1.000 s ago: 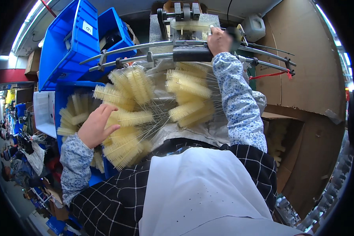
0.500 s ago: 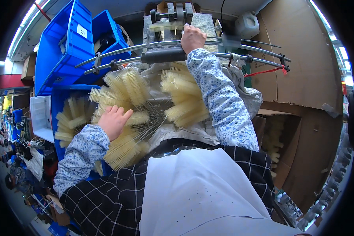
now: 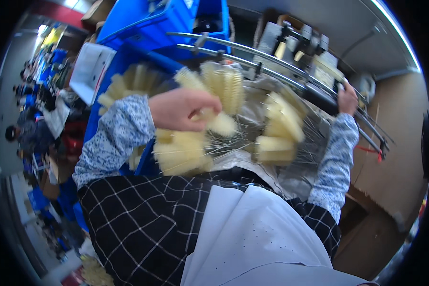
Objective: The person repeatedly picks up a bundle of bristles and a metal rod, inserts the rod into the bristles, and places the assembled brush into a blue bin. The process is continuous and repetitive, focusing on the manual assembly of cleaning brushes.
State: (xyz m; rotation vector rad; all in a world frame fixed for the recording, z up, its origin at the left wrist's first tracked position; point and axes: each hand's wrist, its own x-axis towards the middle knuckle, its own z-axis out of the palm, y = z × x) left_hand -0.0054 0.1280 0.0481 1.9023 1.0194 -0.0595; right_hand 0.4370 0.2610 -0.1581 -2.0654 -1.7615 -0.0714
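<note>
Hands (image 3: 183, 108) (image 3: 347, 99) stand well apart, pale brushes (image 3: 282, 119) between them.

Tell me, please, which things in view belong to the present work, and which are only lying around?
In use, it seems: pale brush, apparently in the left hand; another brush, near the right hand; brush piles; metal rails with black tube.

Probably just lying about: white plastic tray; whitish jug; cardboard.
</note>
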